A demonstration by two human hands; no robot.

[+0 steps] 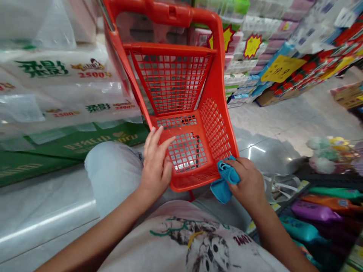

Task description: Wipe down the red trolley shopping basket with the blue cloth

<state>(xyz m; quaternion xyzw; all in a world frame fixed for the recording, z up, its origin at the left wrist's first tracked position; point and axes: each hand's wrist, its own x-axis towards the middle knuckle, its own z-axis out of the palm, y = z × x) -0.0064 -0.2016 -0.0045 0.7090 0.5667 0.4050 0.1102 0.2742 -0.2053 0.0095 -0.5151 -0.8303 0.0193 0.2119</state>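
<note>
A red plastic shopping basket cart [204, 151] with grid walls stands right in front of me, its handle at the far end. Nothing lies in the part of the basket that shows. My left hand [155, 162] is at the near left rim, fingers stretched and apart, holding nothing. In my right hand [248, 181] a blue cloth [227, 179] is bunched up, pressed against the near right corner of the rim. Part of the cloth hangs down below the fingers.
Stacked white tissue packs [62, 75] rise on the left above a green carton [85, 141]. More packs with yellow price signs [280, 68] stand behind the cart. At the lower right, a shelf holds colourful bottles [314, 211]. Grey tiled floor [272, 124] shows on the right.
</note>
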